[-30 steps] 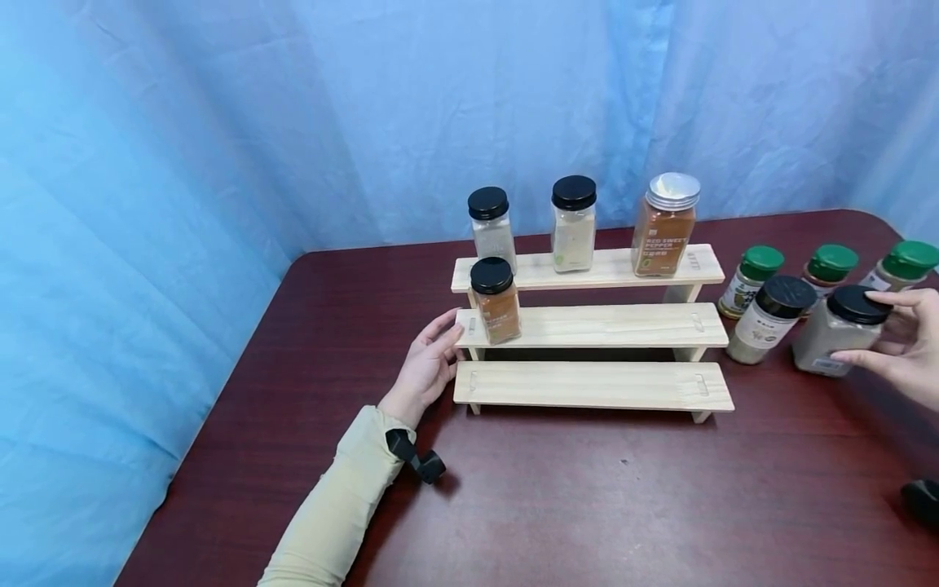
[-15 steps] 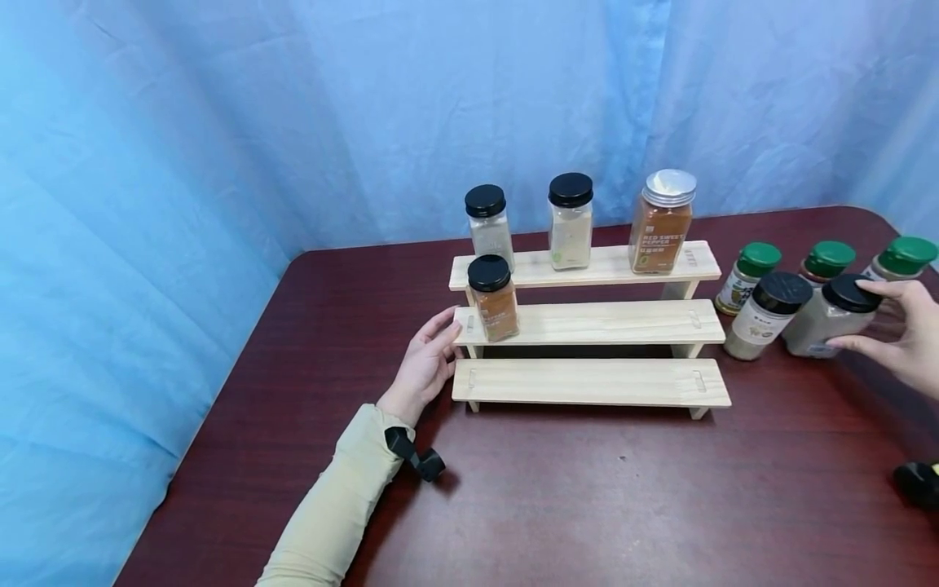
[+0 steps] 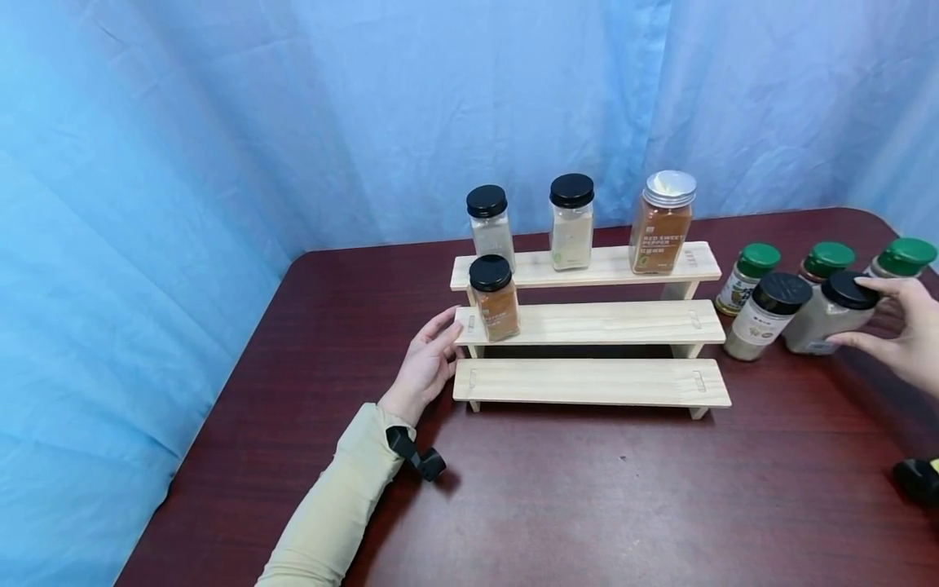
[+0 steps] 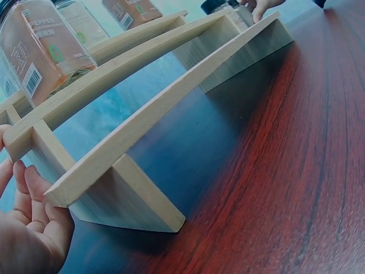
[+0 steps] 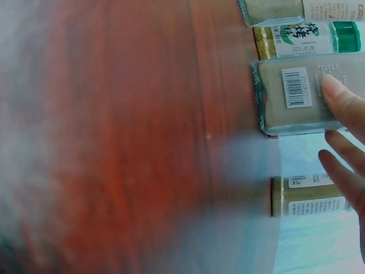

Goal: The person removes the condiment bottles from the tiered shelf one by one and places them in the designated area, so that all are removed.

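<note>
My left hand point(image 3: 425, 363) grips the left end of a three-tier wooden display rack point(image 3: 601, 383), thumb at the edge of the middle tier and fingers below it. At the right, my right hand point(image 3: 905, 330) holds a clear spice jar point(image 3: 813, 322) of greyish powder with a black lid, thumb on its side and index finger at the lid. In the right wrist view the thumb lies on the jar point(image 5: 285, 117) near its barcode, and two other fingers spread below. A black-lidded spice jar point(image 3: 757, 330) with a white label stands close to its left.
Green-capped spice bottles point(image 3: 827, 259) stand behind the held jar. The top tier carries two black-lidded jars point(image 3: 572, 236) and a silver-lidded red sweet pepper jar point(image 3: 660, 236). An orange-brown spice jar point(image 3: 499, 314) stands on the middle tier's left end. Blue curtain point(image 3: 469, 106) hangs behind the table.
My right hand and the greyish jar have shifted slightly left and back, closer to the white-labelled jar, then stayed nearly still. The left hand keeps its place on the rack.
</note>
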Demonstrator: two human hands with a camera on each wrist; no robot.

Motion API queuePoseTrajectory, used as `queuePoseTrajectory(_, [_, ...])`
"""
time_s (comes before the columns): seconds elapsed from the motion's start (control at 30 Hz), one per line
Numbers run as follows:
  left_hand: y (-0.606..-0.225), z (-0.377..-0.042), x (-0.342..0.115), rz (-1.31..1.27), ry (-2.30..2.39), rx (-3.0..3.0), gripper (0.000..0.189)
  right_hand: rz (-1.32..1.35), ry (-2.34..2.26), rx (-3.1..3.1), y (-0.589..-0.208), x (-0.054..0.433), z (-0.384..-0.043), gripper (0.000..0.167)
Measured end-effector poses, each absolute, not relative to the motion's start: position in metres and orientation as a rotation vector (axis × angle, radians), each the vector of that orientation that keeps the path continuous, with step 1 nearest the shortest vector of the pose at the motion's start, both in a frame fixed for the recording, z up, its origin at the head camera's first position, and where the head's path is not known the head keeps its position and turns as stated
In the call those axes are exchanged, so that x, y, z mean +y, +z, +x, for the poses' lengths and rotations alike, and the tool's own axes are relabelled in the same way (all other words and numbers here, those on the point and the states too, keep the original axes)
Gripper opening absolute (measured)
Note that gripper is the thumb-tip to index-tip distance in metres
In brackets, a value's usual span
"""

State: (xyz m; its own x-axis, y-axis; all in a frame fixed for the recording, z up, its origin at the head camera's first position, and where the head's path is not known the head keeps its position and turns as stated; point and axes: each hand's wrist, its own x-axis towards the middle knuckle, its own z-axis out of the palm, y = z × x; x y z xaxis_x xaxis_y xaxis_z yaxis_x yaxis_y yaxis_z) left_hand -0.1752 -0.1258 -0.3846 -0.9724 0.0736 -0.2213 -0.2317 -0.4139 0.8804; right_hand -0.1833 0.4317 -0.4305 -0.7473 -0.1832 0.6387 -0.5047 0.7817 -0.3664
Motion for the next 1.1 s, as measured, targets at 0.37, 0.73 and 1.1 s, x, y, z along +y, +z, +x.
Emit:
queuePoseTrajectory(0.37, [-0.384, -0.175, -0.125, -0.207, 2.495, 1.592, 0.043, 0.427, 0.742, -2.430, -0.432, 0.438, -0.181, 0.072])
queuePoseTrajectory(0.73, [-0.387, -0.176, -0.125, -0.223, 2.490, 1.602, 0.044, 0.453, 0.762, -2.440, -0.442, 0.457, -0.188, 0.077])
queuePoseTrajectory(1.1, [-0.386, -0.175, -0.126, -0.216, 2.485, 1.617, 0.044, 0.339, 0.633, -2.537, -0.448, 0.477, -0.195, 0.086])
